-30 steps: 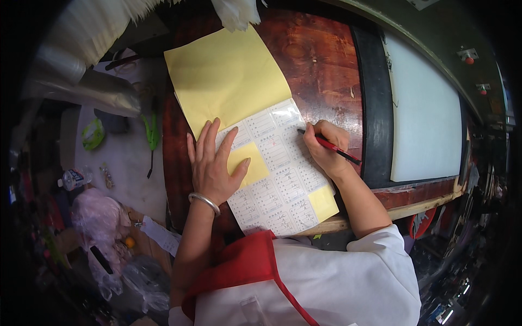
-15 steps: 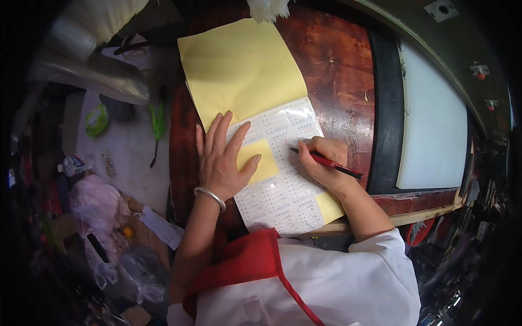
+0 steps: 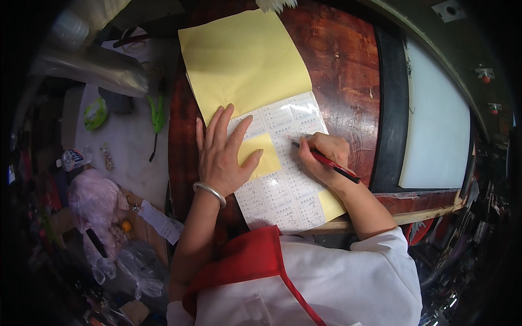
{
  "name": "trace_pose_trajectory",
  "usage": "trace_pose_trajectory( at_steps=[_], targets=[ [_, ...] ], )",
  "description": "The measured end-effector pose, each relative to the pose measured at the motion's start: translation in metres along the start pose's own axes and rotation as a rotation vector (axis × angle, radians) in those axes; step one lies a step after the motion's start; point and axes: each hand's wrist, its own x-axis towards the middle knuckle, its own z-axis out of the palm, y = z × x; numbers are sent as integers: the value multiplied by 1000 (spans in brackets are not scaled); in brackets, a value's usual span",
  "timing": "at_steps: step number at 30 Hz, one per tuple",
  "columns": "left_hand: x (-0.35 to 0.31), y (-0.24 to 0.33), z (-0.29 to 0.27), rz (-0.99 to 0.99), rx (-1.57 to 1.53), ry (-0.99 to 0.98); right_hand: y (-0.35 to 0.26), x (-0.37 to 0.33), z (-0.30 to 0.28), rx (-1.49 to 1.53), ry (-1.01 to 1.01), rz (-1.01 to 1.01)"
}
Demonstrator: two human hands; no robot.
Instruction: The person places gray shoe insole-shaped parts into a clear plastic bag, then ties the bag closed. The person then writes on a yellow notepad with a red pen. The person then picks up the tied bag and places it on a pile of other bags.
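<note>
A sheet of printed labels (image 3: 288,187) with handwriting in several of them lies on the table, its yellow backing showing where some labels are gone. My left hand (image 3: 222,149) rests flat on the left part of the sheet, fingers spread, a silver bangle at the wrist. Pinched in my right hand (image 3: 330,155) is a red and black pen (image 3: 340,169), its tip down at a label right of the sheet's middle. Beyond the labels, a yellow sheet (image 3: 244,60) is folded back toward the far side.
The dark red wooden table (image 3: 348,70) carries the paper. A white board (image 3: 435,119) lies at the right on a black strip. At the left are a plastic bottle (image 3: 74,158), a green-handled tool (image 3: 156,114), pink plastic bags (image 3: 95,204) and a paper slip (image 3: 160,221).
Red writing in the label above the pen shows more fully now. My right hand with the pen has shifted only slightly; my left hand stays on the sheet. The view has moved a little.
</note>
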Motion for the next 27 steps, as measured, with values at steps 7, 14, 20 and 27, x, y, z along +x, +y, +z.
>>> trace_pose_trajectory(
  at_steps=[7, 14, 20, 27],
  targets=[
    [0, 0, 0, 1, 0, -1, 0, 0, 1, 11, 17, -11],
    [0, -1, 0, 2, 3, -2, 1, -1, -1, -2, -29, 1],
    [0, 0, 1, 5, 4, 4, 0, 0, -2, -1, -22, -5],
    [-1, -1, 1, 6, 2, 7, 2, -2, -2, -3, -30, 9]
  ],
)
